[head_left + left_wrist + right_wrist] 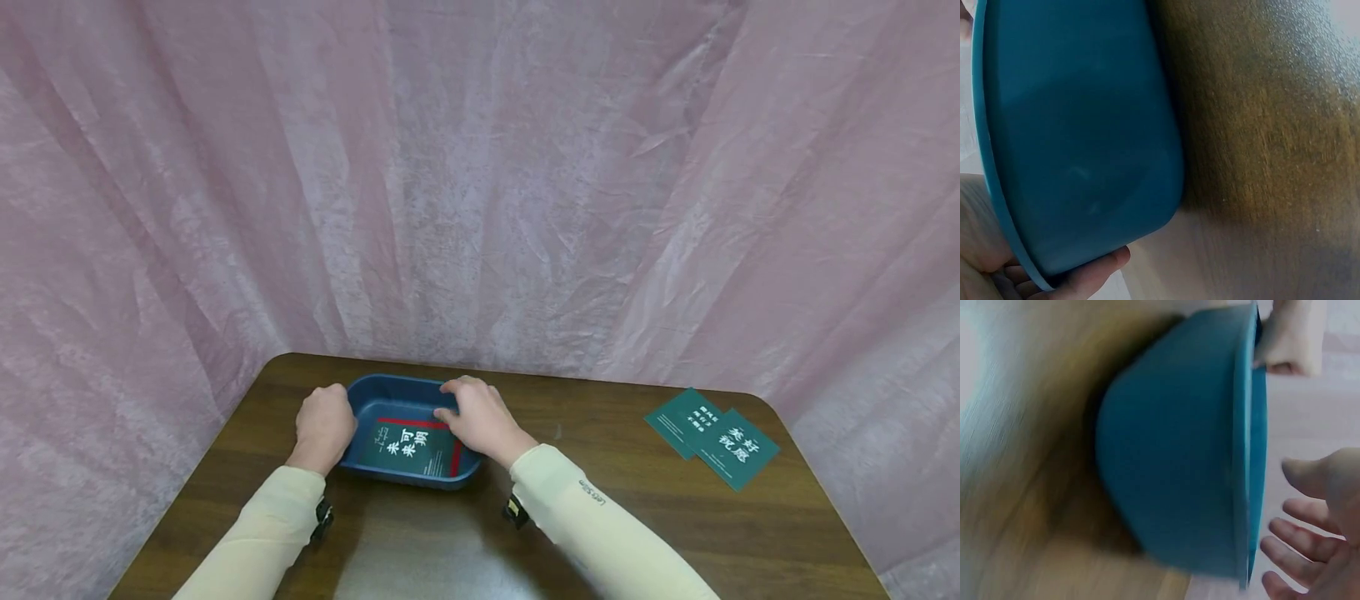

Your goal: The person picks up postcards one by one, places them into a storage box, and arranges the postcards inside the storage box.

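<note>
A blue rectangular plastic basin [397,385] with rounded corners stands on the table. Inside it lies a green card [408,447] with white characters, and red strips show along its edges. My left hand [324,425] grips the basin's left end; in the left wrist view its fingers curl around the rim and under it. Over the basin's right end, my right hand [483,417] has its fingers spread. In the right wrist view that hand [1322,531] is beside the rim of the basin [1172,444] and holds nothing.
Two more green cards with white writing lie overlapping at the table's right side, the nearer card [738,450] partly over the farther card [678,421]. The brown wooden table [600,500] meets a pink curtain [480,183] at its back edge.
</note>
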### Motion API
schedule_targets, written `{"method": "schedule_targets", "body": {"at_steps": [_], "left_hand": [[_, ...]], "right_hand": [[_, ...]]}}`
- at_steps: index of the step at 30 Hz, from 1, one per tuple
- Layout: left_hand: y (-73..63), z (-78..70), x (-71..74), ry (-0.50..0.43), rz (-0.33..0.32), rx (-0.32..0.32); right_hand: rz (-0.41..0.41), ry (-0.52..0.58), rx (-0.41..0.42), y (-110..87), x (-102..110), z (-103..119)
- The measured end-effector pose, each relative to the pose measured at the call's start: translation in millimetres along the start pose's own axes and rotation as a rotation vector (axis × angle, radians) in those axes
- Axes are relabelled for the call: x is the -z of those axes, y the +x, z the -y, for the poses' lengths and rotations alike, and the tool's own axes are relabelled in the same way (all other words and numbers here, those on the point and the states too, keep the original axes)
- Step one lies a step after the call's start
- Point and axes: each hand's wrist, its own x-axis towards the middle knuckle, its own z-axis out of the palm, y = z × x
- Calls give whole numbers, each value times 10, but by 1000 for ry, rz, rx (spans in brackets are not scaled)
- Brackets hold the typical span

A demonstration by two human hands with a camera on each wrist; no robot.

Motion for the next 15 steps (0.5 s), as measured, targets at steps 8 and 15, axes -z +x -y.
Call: {"method": "schedule_targets", "body": {"at_steps": [8, 15], "left_hand": [[2, -21, 6, -4, -3, 1], [-2, -47, 7, -5, -4, 2]], "right_hand": [[-233, 22, -135, -177, 270, -585], [-284, -2, -297, -582, 405, -1190]]}}
